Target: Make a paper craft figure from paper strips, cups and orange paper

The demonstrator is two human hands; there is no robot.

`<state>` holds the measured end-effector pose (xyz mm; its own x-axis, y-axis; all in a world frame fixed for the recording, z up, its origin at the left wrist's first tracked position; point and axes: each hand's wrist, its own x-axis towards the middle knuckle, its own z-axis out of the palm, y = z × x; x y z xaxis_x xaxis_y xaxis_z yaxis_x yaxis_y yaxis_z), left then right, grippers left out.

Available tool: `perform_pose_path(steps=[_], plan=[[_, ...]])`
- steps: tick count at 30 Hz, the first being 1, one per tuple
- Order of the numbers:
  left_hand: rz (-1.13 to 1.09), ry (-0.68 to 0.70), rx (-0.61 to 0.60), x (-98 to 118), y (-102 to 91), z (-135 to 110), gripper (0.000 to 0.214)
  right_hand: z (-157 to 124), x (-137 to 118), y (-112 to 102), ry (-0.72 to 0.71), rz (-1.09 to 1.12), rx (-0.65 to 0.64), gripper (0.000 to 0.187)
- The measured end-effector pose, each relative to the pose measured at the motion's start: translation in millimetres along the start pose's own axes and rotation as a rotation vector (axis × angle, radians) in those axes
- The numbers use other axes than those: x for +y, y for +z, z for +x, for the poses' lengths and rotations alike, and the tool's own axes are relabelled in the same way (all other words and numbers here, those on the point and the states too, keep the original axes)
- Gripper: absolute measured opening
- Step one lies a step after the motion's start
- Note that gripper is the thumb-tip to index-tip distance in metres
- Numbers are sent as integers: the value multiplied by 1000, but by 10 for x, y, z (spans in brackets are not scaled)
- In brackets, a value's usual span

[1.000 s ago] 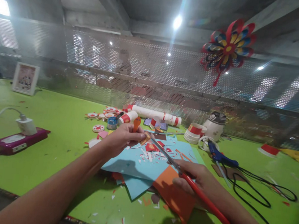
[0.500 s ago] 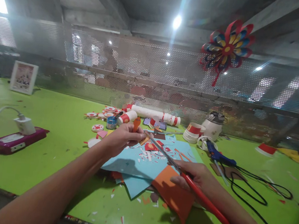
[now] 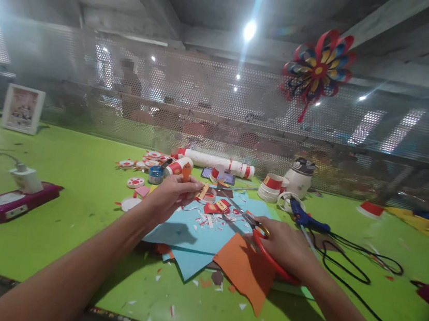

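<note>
Head view: the left hand (image 3: 179,193) reaches in from the lower left with its forearm stretched forward, fingers curled and thumb and fingertips pinched together on a small gold strip (image 3: 202,191). The right hand (image 3: 286,242) comes in from the lower right, wrapped around the handles of the scissors (image 3: 275,259), whose blades stand parted and aim up and leftward, their tips apart from the strip

The gold strip is short and narrow, slants out past the left fingertips and carries small dark marks; it sits above the back part of a light blue sheet (image 3: 190,261). An orange piece (image 3: 186,171) rises upright from the top of the same hand. The scissors have red handles and grey metal blades

Below lies the green bench (image 3: 92,166), with an orange sheet (image 3: 244,265) overlapping the blue one, and red and white scraps (image 3: 210,221) scattered between the hands. Farther back are a stack of paper cups (image 3: 269,190) and a pale bottle (image 3: 298,180); a blue glue gun (image 3: 311,220) rests at right, a purple power strip (image 3: 17,201) at left. A perforated screen (image 3: 214,98) closes off the back, and a petalled ornament (image 3: 319,70) hangs before it
</note>
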<state>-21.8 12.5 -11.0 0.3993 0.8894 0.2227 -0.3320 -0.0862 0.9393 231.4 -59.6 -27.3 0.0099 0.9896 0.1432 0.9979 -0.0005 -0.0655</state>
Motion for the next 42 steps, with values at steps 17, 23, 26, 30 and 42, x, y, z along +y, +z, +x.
perform_pose_path(steps=[17, 23, 26, 30, 42], plan=[[73, -39, -25, -130, -10, 22, 20, 148, 176, 144, 32, -113, -102, 36], [97, -68, -148, -151, 33, -4, 17, 112, -21, 29, -76, 434, 67, 29], [124, -91, -216, -165, 70, -33, 15, 99, -213, -32, -159, 863, 2, 29], [146, -112, -283, -200, 110, -58, 15, 126, -432, -81, -139, 1157, -118, 29], [76, -78, -214, -219, 123, -49, 12, 223, -612, 75, -171, 1556, -251, 26]])
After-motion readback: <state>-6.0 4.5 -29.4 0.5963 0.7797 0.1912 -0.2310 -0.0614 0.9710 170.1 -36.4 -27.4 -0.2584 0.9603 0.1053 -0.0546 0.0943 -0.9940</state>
